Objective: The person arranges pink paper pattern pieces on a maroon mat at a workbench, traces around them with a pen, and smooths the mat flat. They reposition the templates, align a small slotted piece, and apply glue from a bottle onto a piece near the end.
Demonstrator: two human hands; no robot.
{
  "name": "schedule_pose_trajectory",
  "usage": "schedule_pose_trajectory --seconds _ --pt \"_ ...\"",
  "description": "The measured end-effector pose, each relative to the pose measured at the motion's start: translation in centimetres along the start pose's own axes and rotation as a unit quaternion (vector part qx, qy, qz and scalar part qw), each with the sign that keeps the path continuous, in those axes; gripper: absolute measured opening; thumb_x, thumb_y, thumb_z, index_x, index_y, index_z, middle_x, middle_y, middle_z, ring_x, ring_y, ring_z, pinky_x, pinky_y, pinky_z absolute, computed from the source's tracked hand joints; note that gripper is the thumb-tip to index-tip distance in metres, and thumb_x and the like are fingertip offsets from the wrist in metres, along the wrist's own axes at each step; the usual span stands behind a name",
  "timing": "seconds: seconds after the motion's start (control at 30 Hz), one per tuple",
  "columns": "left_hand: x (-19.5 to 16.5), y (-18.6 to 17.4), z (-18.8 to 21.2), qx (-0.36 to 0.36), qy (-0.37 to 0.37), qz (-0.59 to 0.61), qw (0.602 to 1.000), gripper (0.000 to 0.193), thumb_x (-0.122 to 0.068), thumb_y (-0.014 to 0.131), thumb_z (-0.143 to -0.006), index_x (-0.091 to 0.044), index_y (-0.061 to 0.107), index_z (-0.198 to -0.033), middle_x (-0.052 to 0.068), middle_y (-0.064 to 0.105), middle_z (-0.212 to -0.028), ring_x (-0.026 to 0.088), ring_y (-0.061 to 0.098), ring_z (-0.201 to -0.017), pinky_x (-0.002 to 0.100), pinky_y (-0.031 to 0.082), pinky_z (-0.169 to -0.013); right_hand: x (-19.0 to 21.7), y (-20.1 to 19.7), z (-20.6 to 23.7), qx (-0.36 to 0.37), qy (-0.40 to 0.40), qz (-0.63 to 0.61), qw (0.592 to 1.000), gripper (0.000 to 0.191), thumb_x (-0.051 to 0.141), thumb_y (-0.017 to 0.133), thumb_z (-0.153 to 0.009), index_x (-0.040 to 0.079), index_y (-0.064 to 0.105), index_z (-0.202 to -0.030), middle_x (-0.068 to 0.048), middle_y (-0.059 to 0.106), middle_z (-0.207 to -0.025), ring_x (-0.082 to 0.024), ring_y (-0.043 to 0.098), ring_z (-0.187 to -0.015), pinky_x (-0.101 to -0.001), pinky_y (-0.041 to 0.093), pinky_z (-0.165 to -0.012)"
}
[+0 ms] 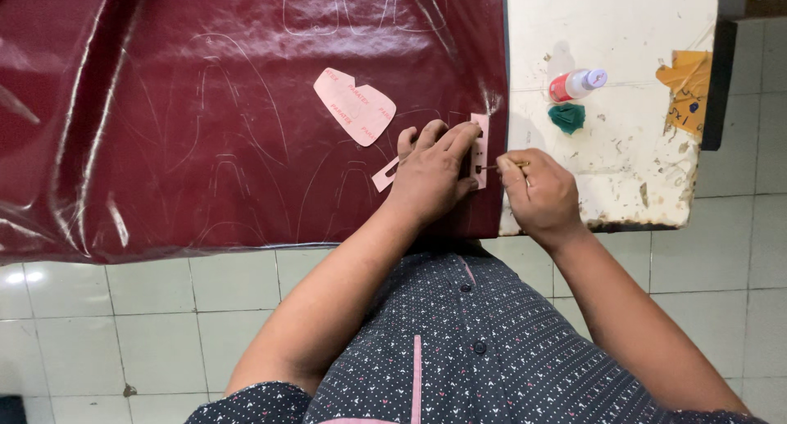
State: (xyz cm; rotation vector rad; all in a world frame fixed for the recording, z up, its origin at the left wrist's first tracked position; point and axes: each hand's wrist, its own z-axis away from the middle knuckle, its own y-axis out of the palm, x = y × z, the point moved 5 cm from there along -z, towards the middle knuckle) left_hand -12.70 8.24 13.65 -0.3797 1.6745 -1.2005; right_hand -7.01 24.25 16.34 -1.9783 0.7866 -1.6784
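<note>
Head view: left hand (430,171) presses pink template (479,149) flat; right hand (537,193) pinches pen (502,166) beside it.

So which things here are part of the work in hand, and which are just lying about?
In use:
left hand pressing pink template
right hand with marking tool
maroon sheet

Lying about:
second pink template
small bottle
green cloth
yellow paper

Bright, even overhead light; white glare streaks the glossy maroon sheet (205,120) and floor tiles (25,276). Shadows are short, focus sharp throughout.
</note>
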Motion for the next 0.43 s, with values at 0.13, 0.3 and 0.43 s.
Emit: schedule_pose_trajectory --seconds 0.13,0.3,0.43 --pt "0.1 0.0 0.1 -0.009 0.002 0.006 1.0 0.077 -0.031 0.084 -0.074 -0.021 0.048 -0.142 -0.003 0.057 -0.143 0.027 0.049 -0.133 0.057 0.027 -0.112 -0.2 0.3 0.6 0.014 0.007 -0.006 1.0 0.013 0.012 0.065 -0.103 0.001 0.07 -0.103 -0.015 0.073 -0.098 -0.03 0.072 -0.088 -0.0372 0.057 -0.08" --pt "0.1 0.2 0.0 -0.005 0.001 -0.001 1.0 0.076 -0.033 0.084 -0.074 -0.022 0.049 -0.142 -0.005 0.057 -0.143 0.027 0.049 -0.134 0.057 0.026 -0.113 0.8 0.2 0.8 0.016 -0.049 0.021 0.998 0.01 0.009 0.066 -0.102 0.001 0.07 -0.102 -0.015 0.072 -0.098 -0.03 0.071 -0.086 -0.0383 0.057 -0.077" --pt "0.1 0.2 0.0 0.001 -0.004 0.006 1.0 0.077 -0.036 0.084 -0.075 -0.022 0.049 -0.141 -0.004 0.057 -0.143 0.027 0.048 -0.133 0.058 0.026 -0.112 1.7 -0.1 0.7 0.033 -0.078 0.074 0.994 0.009 0.009 0.067 -0.102 0.0 0.07 -0.101 -0.014 0.071 -0.096 -0.03 0.07 -0.083 -0.0393 0.056 -0.075"
